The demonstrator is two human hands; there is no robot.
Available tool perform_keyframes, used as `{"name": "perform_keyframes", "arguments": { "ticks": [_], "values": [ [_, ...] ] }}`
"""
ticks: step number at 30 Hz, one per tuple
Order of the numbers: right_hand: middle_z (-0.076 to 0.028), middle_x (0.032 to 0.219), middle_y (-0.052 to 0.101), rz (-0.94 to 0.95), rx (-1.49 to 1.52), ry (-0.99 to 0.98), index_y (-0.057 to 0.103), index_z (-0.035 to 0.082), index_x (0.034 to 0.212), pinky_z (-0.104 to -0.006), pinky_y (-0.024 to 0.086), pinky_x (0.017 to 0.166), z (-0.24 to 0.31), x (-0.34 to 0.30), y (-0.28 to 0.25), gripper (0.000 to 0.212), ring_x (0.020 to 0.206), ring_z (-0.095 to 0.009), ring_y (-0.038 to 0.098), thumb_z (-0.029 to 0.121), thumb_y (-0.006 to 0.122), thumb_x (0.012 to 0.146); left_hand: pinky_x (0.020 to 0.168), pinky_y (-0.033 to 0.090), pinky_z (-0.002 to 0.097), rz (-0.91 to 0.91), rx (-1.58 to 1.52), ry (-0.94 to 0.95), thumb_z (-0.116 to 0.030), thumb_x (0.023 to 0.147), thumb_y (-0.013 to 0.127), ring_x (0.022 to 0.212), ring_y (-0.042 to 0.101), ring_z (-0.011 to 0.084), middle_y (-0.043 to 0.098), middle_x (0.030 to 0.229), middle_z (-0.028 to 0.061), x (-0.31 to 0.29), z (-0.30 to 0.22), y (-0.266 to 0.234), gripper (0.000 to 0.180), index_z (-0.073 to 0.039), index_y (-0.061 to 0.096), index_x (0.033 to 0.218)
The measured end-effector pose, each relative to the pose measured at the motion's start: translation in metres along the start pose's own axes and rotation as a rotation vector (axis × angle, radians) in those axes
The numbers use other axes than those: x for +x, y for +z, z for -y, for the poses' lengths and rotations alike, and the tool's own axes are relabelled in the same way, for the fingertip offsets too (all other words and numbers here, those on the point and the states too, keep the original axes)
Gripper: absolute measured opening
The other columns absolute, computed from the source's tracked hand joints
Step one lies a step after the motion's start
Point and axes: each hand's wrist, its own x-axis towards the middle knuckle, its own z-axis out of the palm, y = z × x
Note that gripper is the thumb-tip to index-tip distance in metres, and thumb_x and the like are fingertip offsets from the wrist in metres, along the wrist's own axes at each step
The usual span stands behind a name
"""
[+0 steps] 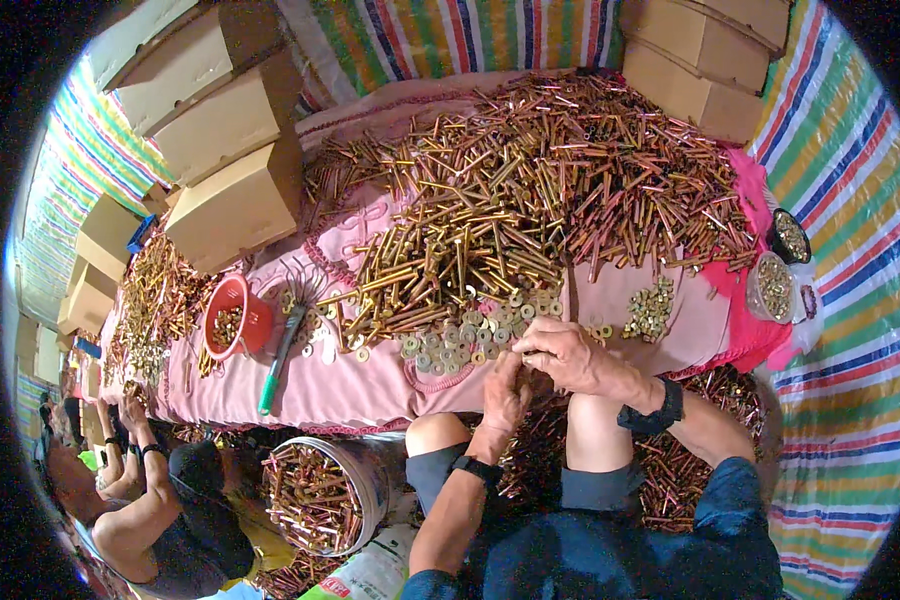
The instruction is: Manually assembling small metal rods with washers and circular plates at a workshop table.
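Observation:
My left hand (506,395) and my right hand (568,357) meet above the near edge of the pink-covered table. Both have their fingers pinched together; whatever is between them is too small and hidden to name. Just beyond lie flat round washers (450,345), spread on the cloth. A small pile of nuts (650,310) sits to the right of my right hand. Behind the washers rises a large heap of brassy, coppery bolts (460,255), which continues to the far edge.
A hand rake with a green handle (270,388) lies left, beside a red bucket (238,318) holding small metal parts. Cardboard boxes (235,205) stand at the back left, more boxes (695,75) back right. Tubs (773,285) sit at the right edge. A white bucket (365,490) of bolts stands below; a co-worker (145,510) works at left.

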Motion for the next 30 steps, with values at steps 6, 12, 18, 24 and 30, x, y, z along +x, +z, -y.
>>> {"name": "perform_keyframes", "arguments": {
  "ticks": [6, 12, 18, 24, 30],
  "values": [
    [-0.014, 0.087, 0.066, -0.026, -0.015, 0.062, 0.069, -0.001, 0.097, -0.0363, 0.054, 0.073, -0.001, 0.000, 0.002, 0.017, 0.083, -0.028, 0.067, 0.008, 0.075, 0.084, 0.064, 0.045, 0.0470, -0.006, 0.026, 0.023, 0.005, 0.072, 0.053, 0.077, 0.055, 0.0432, 0.051, 0.084, 0.0193, 0.000, 0.003, 0.000, 0.031, -0.004, 0.053, 0.101],
    [-0.013, 0.086, 0.066, -0.046, 0.117, 0.315, 0.070, 0.000, 0.097, -0.0343, 0.053, 0.069, 0.012, 0.000, 0.001, 0.019, 0.078, -0.025, 0.066, 0.011, 0.077, 0.083, 0.065, 0.045, 0.0479, -0.019, 0.045, 0.074, 0.001, 0.072, 0.055, 0.078, 0.054, 0.0453, 0.051, 0.085, 0.0203, -0.001, 0.008, 0.000, 0.030, -0.003, 0.053, 0.102],
    [-0.013, 0.084, 0.064, -0.064, 0.000, 0.273, 0.069, 0.001, 0.101, -0.0353, 0.053, 0.068, 0.010, -0.007, -0.001, 0.019, 0.076, -0.026, 0.064, 0.012, 0.073, 0.086, 0.065, 0.044, 0.0477, 0.005, 0.048, 0.076, -0.001, 0.075, 0.055, 0.078, 0.054, 0.0434, 0.053, 0.085, 0.0196, 0.004, 0.000, 0.003, 0.028, -0.002, 0.055, 0.103],
    [-0.013, 0.084, 0.063, -0.037, -0.151, -0.036, 0.068, 0.000, 0.101, -0.0368, 0.052, 0.068, 0.004, -0.005, -0.004, 0.017, 0.079, -0.030, 0.064, 0.007, 0.070, 0.086, 0.061, 0.044, 0.0425, -0.051, 0.073, 0.125, -0.002, 0.078, 0.056, 0.070, 0.056, 0.0380, 0.054, 0.079, 0.0169, 0.007, -0.003, 0.004, 0.020, -0.002, 0.055, 0.097],
    [-0.013, 0.081, 0.064, -0.089, -0.069, 0.035, 0.067, 0.000, 0.095, -0.0374, 0.052, 0.065, 0.000, -0.008, 0.005, 0.016, 0.075, -0.028, 0.064, 0.009, 0.074, 0.084, 0.061, 0.044, 0.0421, -0.062, 0.072, 0.098, -0.004, 0.080, 0.057, 0.070, 0.055, 0.0384, 0.053, 0.078, 0.0180, 0.004, -0.003, 0.001, 0.016, -0.002, 0.054, 0.095]
  ]
}}
